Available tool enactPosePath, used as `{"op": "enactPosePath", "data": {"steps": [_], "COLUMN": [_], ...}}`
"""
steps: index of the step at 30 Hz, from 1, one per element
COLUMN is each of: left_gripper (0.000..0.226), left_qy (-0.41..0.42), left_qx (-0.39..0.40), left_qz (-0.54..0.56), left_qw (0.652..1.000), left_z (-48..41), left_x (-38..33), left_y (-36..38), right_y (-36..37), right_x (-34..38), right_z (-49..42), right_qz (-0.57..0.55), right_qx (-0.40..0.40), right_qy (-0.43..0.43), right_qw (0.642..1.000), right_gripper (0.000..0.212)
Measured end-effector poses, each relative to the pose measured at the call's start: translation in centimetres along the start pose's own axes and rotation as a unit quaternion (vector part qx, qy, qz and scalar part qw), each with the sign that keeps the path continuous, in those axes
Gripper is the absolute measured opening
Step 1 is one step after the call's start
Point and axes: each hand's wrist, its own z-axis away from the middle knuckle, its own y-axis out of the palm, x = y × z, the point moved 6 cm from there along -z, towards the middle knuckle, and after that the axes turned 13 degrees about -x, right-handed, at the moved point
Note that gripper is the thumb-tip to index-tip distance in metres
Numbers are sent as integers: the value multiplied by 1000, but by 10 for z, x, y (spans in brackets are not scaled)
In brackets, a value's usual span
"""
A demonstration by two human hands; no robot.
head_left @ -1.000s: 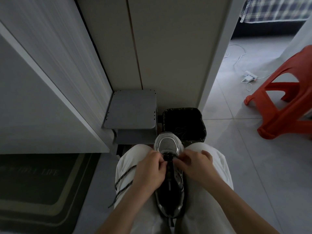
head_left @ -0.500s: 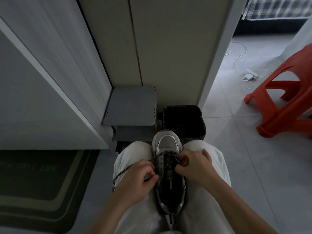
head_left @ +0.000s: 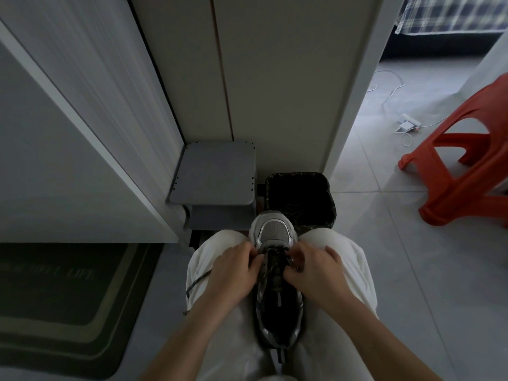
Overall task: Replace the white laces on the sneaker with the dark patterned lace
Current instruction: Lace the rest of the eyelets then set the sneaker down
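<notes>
A silver and grey sneaker (head_left: 273, 229) lies between my knees, toe pointing away from me. The dark patterned lace (head_left: 196, 281) runs through its front eyelets and trails over my left thigh. My left hand (head_left: 233, 266) is at the left side of the eyelets, fingers curled on the lace. My right hand (head_left: 310, 269) is at the right side, its fingertips pinching the lace at the eyelets. The fingers hide the lacing beneath them. No white lace is in view.
A black lined bin (head_left: 299, 199) stands just past the sneaker's toe, a grey low stool (head_left: 214, 177) to its left against the wall. An orange plastic stool (head_left: 467, 171) stands at the right. A dark mat (head_left: 63, 303) lies on the floor at the left.
My left hand, which had pulled the lace out to the left half a second ago, has come back to the eyelets. My right hand stays at the right side.
</notes>
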Motion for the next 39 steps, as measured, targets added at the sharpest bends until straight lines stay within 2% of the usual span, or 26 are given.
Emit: {"op": "enactPosePath", "data": {"steps": [2,5,8,11,15,17,19,22,25,28,32,34,37,39], "left_gripper": [28,32,14,19,16,16,20,31,34,26,31,31,22,18], "left_qy": [25,110,130,94,78,48,-8,-54,-53,-13,-5,10,19,19], "left_qx": [-35,-22,-32,-18,51,42,10,48,44,72,70,81,63,25], "left_qz": [24,-30,-35,26,63,68,63,12,-24,-72,79,156,265,260], "left_qw": [999,993,990,995,994,996,998,997,997,995,994,984,962,965], "left_z": [4,14,15,19,20,11,3,1,0,-1,-7,-12,-26,-33], "left_x": [-8,-22,-28,-28,-23,-20,-13,-4,1,3,-21,-43,-52,-38], "left_y": [-5,0,-2,-6,-6,-6,-7,5,7,-2,-37,-59,-91,-103], "right_y": [3,5,4,2,3,3,3,4,2,-4,-17,-24,-45,-62], "right_x": [-2,-4,-6,-8,-6,-5,-4,-1,1,0,30,54,66,65], "right_z": [-1,-1,-2,-3,1,1,1,2,2,-4,-11,-14,-34,-50], "right_qz": [13,10,-10,-13,2,15,23,70,86,32,-126,-187,-279,-328], "right_qx": [6,10,15,9,8,9,16,49,48,46,35,29,-23,-58], "right_qy": [5,4,9,9,1,-4,1,-6,-24,-18,-101,-156,-94,-42], "right_qw": [1000,1000,1000,1000,1000,1000,1000,996,995,998,986,969,956,942], "right_gripper": [28,27,26,25,25,27,30,46,38,33,28,3,20,21]}}
